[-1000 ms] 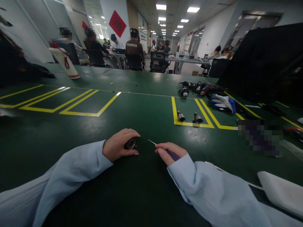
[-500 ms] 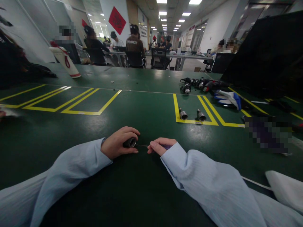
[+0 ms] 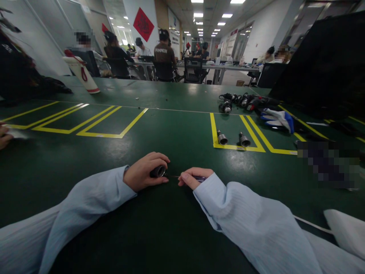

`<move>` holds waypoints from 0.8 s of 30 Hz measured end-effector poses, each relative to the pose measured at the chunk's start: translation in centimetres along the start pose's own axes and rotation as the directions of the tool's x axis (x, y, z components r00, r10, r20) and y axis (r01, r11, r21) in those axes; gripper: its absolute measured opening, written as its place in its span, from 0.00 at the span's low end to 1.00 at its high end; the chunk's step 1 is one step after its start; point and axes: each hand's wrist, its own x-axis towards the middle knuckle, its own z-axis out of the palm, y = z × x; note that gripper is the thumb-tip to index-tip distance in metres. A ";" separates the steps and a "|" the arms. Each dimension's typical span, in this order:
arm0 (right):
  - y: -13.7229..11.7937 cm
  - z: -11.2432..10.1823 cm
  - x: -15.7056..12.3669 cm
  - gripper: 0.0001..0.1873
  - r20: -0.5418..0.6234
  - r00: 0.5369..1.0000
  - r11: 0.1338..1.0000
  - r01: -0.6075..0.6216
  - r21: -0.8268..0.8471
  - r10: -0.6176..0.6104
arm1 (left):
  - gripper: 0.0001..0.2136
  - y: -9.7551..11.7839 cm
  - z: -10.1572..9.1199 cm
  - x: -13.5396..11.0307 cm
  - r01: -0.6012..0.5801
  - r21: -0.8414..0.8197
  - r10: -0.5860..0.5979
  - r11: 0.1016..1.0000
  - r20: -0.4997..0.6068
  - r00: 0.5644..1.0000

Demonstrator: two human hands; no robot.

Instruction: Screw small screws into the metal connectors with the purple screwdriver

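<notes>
My left hand (image 3: 144, 173) is closed around a dark hollow cylindrical part (image 3: 157, 172), which looks like a lamp socket. Its shiny rim and open end face right. Between my right hand's (image 3: 195, 177) thumb and fingers is a thin screwdriver (image 3: 201, 178) with a dark purple handle. The slim shaft points left toward the open end of the part; whether its tip touches anything is too small to tell. Two similar metal socket-like parts (image 3: 221, 137) lie tilted within a yellow-taped area beyond my right hand.
Yellow tape outlines (image 3: 99, 135) mark the green table (image 3: 176, 133). A pile of dark sockets and cables (image 3: 227, 106) and blue-white gloves (image 3: 278, 120) lie back right. A white bottle (image 3: 82, 74) stands back left. Another person's hand (image 3: 4, 136) shows at the left edge.
The view has shifted slightly, and the other person's hand at the left edge shows more. My hands keep nearly the same pose, still holding the part and the screwdriver.
</notes>
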 end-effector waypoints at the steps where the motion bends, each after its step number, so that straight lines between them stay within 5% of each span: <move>1: 0.0 0.0 0.0 0.14 0.002 1.000 1.000 0.003 -0.002 -0.003 | 0.10 0.1 0.0 0.0 0.001 0.001 -0.001 1.000 -0.001 1.000; 24: 0.8 0.2 0.0 0.13 -0.030 0.997 0.995 0.073 0.068 -0.071 | 0.09 0.9 0.1 0.2 0.020 -0.067 -0.021 0.998 -0.003 1.000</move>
